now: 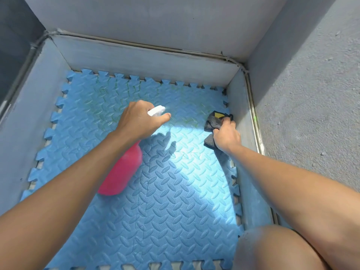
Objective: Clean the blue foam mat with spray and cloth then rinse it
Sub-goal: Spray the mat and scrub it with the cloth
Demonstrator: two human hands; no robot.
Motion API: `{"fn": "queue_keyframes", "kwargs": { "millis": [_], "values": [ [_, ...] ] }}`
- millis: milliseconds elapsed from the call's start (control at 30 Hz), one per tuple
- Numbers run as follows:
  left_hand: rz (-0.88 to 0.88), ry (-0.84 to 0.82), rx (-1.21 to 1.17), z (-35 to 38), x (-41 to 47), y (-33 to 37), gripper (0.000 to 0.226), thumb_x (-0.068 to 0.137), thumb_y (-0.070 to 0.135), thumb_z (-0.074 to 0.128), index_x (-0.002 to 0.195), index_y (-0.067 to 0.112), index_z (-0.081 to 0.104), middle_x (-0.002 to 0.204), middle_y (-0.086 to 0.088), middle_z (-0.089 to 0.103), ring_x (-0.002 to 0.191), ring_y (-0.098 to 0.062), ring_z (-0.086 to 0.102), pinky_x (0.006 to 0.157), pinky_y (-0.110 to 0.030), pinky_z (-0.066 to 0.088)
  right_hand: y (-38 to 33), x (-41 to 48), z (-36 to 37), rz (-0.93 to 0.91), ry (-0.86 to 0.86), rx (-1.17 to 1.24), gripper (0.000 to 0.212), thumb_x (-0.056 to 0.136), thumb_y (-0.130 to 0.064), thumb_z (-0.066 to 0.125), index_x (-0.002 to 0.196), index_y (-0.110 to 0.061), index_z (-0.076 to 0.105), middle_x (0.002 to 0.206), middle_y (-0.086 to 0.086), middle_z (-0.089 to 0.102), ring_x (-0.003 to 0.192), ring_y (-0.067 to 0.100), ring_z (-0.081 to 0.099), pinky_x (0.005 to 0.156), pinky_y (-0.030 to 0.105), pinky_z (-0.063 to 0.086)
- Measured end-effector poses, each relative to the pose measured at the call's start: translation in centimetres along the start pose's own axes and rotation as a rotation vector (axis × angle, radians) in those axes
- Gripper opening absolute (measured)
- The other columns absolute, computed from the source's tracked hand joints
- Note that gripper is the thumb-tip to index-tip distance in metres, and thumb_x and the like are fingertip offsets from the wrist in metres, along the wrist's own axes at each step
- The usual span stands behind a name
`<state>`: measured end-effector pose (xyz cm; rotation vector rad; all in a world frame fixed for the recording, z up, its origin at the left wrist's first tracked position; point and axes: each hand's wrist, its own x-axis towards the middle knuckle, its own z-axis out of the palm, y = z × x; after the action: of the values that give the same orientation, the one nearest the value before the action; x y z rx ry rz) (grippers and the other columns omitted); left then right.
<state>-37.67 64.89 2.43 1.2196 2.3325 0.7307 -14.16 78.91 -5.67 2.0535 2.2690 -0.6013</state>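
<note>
Blue foam, the mat (165,191) lies flat on the floor of a grey walled basin (136,61), its jigsaw edges meeting the walls on the far, left and right sides. The left hand (136,121) grips the neck of a pink bottle (121,172), fingers curled round it and the forefinger stretched forward by the white nozzle (156,110), which points at the far half of the mat. The bottle hangs tilted above the mat and does not rest on it. The right hand (227,136) is closed round a bunched dark grey cloth (215,121), held low against the mat just beside the right wall. Greenish streaks (101,106) run across the far half, thickest towards the far left corner, while the near half looks plain blue. A bright patch of sunlight falls across the middle, so I cannot tell how much of the surface is wet. By my reading the task is at an early stage: spraying is in hand, aimed at the soiled part, and the cloth is ready but the streaks show little sign of wiping. Scrubbing the far half remains, and so does the rinse; no water source is in view. A bare knee (272,250) shows at the near right.
</note>
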Motion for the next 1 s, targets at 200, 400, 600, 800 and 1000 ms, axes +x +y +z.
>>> {"fn": "queue_keyframes", "kwargs": {
  "millis": [200,400,600,800,1000],
  "values": [
    [0.071,-0.040,0.008,0.4,-1.0,0.4,0.059,0.075,0.059,0.074,0.065,0.004,0.057,0.059,-0.012,0.054,0.064,-0.032,0.056,0.055,-0.034,0.034,0.3,-0.1,0.3,-0.017,0.012,0.010,0.045,0.098,-0.024,0.050,0.139,-0.012,0.037,0.135,0.017,0.045,0.113,0.044,0.056,0.096,0.045,0.044],
    [0.039,0.073,0.016,-0.7,-1.2,0.6,0.061,0.081,0.054,0.065,0.060,-0.002,0.051,0.054,-0.017,0.046,0.061,-0.038,0.057,0.052,-0.038,0.039,0.2,-0.2,0.1,-0.006,0.005,0.016,0.045,0.099,-0.026,0.050,0.140,-0.014,0.037,0.136,0.017,0.045,0.114,0.044,0.056,0.097,0.046,0.044],
    [0.066,-0.037,-0.064,-1.1,-1.2,0.1,0.059,0.075,0.062,0.065,0.064,0.004,0.057,0.056,-0.007,0.058,0.061,-0.026,0.059,0.060,-0.037,0.046,0.1,-0.3,0.0,-0.005,-0.001,0.010,0.045,0.099,-0.027,0.050,0.140,-0.014,0.037,0.136,0.017,0.045,0.115,0.043,0.056,0.096,0.044,0.045],
    [-0.074,-0.118,0.083,-0.1,-2.1,-0.8,0.062,0.076,0.065,0.061,0.066,0.004,0.066,0.063,-0.013,0.069,0.070,-0.034,0.069,0.066,-0.042,0.055,0.1,-0.4,-0.1,-0.009,0.002,0.009,0.045,0.099,-0.026,0.050,0.141,-0.014,0.037,0.136,0.017,0.045,0.115,0.043,0.056,0.097,0.044,0.045],
    [-0.121,-0.068,0.041,-0.4,-4.0,-2.2,0.065,0.077,0.066,0.067,0.067,0.001,0.063,0.063,-0.015,0.065,0.069,-0.036,0.065,0.062,-0.040,0.051,0.2,-0.3,0.2,-0.015,0.014,-0.011,0.046,0.099,-0.026,0.050,0.141,-0.014,0.036,0.136,0.017,0.045,0.114,0.043,0.056,0.099,0.046,0.045]
  ]
}}
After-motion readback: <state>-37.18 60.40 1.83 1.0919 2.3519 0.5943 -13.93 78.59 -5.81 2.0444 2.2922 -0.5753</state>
